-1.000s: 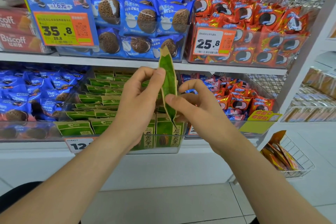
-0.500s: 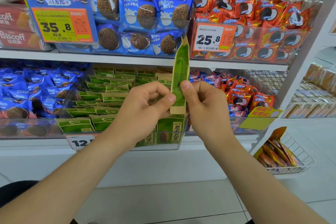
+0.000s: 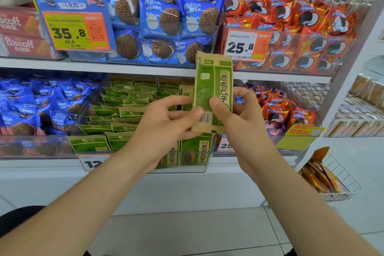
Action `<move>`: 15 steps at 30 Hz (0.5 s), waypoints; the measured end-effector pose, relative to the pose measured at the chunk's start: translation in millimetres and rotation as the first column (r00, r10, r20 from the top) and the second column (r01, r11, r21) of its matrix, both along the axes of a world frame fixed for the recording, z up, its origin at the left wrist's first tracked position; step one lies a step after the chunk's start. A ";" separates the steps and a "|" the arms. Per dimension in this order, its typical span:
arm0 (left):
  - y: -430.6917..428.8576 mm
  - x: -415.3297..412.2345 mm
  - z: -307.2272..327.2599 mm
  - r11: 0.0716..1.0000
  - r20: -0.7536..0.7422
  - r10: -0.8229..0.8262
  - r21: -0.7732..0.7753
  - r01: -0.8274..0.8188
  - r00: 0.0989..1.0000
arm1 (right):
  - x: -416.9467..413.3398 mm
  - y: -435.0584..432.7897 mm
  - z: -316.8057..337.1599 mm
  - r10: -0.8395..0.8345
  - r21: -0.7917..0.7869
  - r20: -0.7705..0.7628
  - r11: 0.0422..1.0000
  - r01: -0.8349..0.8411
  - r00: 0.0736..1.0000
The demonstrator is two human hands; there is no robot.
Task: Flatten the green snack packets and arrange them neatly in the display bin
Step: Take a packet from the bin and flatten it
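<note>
My left thumb (image 3: 194,113) and right thumb (image 3: 218,106) clamp the near face of the green packet (image 3: 214,81); the other fingers curl behind it. I see it upright, print facing me, above the front wall of the display bin (image 3: 185,169), its top edge overlapping the upper shelf (image 3: 124,67). The left hand (image 3: 166,124) and right hand (image 3: 241,127) sit close together, forearms rising over open tiled floor (image 3: 187,235). The hands hide part of the binned green packets (image 3: 124,108).

matt papery green packet (image 3: 213,89), clear plastic bin (image 3: 187,164), glossy foil wrappers (image 3: 291,12)
</note>
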State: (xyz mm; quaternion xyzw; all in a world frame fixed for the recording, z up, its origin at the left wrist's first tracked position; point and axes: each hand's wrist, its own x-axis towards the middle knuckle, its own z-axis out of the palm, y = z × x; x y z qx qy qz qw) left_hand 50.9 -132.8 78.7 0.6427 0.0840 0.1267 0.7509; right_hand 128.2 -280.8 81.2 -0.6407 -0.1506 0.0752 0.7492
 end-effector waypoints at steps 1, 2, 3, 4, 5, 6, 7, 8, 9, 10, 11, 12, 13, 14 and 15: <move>1.1 1.3 -1.3 1.000 -0.003 0.022 0.000 -0.022 1.000 | -0.4 0.5 1.3 0.007 0.006 0.015 1.000 -0.007 1.000; 2.3 2.4 -2.8 0.999 -0.004 0.033 -0.020 -0.033 0.999 | -0.7 1.2 2.8 0.035 0.046 -0.027 0.998 -0.034 0.999; 3.4 3.2 -4.0 0.998 -0.004 0.032 -0.055 -0.033 0.999 | -1.2 1.5 4.2 0.086 0.109 -0.102 0.991 -0.075 0.991; 4.2 3.7 -4.8 0.994 -0.003 0.030 -0.101 -0.030 1.000 | -1.0 1.0 4.4 0.141 0.162 -0.167 0.980 -0.114 0.976; 4.4 4.1 -4.5 0.988 -0.001 0.029 -0.150 -0.029 1.000 | -1.1 0.1 4.5 0.186 0.182 -0.205 0.972 -0.149 0.961; 3.9 4.5 -3.8 0.980 -0.001 0.032 -0.195 -0.032 0.999 | -0.9 -1.3 3.7 0.211 0.183 -0.221 0.968 -0.172 0.952; 3.4 4.8 -3.7 0.972 -0.001 0.044 -0.230 -0.043 0.999 | -1.1 -3.1 2.9 0.226 0.183 -0.221 0.965 -0.188 0.949; 2.2 4.7 -3.4 0.968 0.000 0.067 -0.241 -0.065 0.998 | -1.1 -4.8 1.4 0.224 0.166 -0.195 0.967 -0.192 0.955; 1.5 4.5 -3.3 0.971 0.006 0.103 -0.219 -0.099 0.995 | -1.4 -6.0 1.0 0.201 0.136 -0.150 0.974 -0.181 0.968; 0.8 3.8 -2.9 0.979 0.019 0.136 -0.159 -0.132 0.990 | -1.6 -6.2 0.3 0.157 0.098 -0.084 0.984 -0.149 0.984; -0.1 3.0 -2.7 0.986 0.042 0.157 -0.065 -0.154 0.987 | -2.5 -5.7 -0.4 0.107 0.067 -0.008 0.992 -0.106 0.994; -1.4 1.8 -2.7 0.987 0.074 0.152 0.038 -0.155 0.986 | -3.7 -4.6 -0.9 0.045 0.033 0.084 0.998 -0.048 0.995; -4.0 0.0 -2.1 0.982 0.103 0.120 0.131 -0.133 0.987 | -5.0 -3.2 -1.6 -0.024 -0.005 0.191 1.000 0.025 0.981; -6.8 -1.5 -2.0 0.974 0.122 0.077 0.202 -0.100 0.990 | -6.1 -1.9 -2.6 -0.080 -0.050 0.310 0.994 0.100 0.947; -8.4 -2.6 -2.1 0.966 0.130 0.038 0.250 -0.069 0.991 | -7.1 -0.4 -3.5 -0.106 -0.092 0.405 0.983 0.156 0.908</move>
